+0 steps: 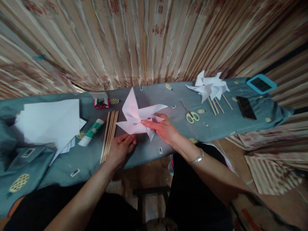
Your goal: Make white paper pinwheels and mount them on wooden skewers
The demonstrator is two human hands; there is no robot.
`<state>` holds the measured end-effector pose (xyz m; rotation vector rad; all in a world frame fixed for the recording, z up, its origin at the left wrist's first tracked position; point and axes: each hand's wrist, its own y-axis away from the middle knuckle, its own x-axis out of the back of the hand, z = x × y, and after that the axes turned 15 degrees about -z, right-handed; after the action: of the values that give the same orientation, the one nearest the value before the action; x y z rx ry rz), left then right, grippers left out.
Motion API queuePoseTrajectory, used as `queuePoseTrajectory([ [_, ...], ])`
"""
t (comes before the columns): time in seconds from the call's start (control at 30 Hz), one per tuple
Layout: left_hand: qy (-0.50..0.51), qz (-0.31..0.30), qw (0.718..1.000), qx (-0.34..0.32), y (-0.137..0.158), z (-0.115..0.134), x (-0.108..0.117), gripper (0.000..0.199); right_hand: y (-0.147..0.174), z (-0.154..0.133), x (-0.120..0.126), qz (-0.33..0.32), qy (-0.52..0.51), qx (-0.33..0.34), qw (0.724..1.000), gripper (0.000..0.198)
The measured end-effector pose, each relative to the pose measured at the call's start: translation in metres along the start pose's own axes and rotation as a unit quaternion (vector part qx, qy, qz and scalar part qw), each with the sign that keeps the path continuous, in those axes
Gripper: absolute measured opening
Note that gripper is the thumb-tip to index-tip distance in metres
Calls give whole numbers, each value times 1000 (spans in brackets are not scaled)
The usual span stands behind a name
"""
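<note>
A white paper pinwheel (134,117) is gripped in my right hand (166,130), the thumb lying at its centre beside a small dark pin head. The pinwheel's blades fan out above the table. Just below its lower left edge, my left hand (121,147) is closed with thumb and fingers pressed together; whatever is between them, if anything, is too small to make out. Several wooden sticks (109,134) lie side by side right by the left hand. A small red box (102,102) with an open lid and dark contents stands behind the sticks.
Left of the sticks lie a green and white glue stick (91,132) and a stack of white paper (51,120). To the right are scissors (190,114), finished pinwheels on sticks (209,86), a phone (245,108) and a blue-framed device (261,84). A curtain (144,41) hangs behind the cloth-covered table (166,96).
</note>
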<state>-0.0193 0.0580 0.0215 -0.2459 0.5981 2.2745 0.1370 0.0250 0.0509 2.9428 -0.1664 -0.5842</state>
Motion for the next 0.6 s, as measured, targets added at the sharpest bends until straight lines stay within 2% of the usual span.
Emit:
queuePoseTrajectory([
  [0.17, -15, 1, 1000, -1, 2, 1, -3, 34, 0, -8, -1, 11, 20, -1, 1000, 30],
  [0.3, -125, -1, 992, -11, 0, 3, 3, 35, 3, -21, 11, 9, -1, -6, 1000, 21],
  [0.43, -305, -2, 949, -82, -2, 5, 17, 25, 10, -29, 26, -11, -20, -31, 999, 18],
  [0.5, -359, 3, 928, -101, -3, 6, 25, 27, 13, -29, 31, -20, -23, -45, 999, 18],
  [0.53, -363, 13, 926, -106, -3, 8, 28, 31, 15, -29, 33, -22, -23, -52, 998, 19],
  [0.6, -300, 35, 945, -128, -3, 11, 31, 41, 18, -28, 35, -25, -18, -68, 997, 21],
])
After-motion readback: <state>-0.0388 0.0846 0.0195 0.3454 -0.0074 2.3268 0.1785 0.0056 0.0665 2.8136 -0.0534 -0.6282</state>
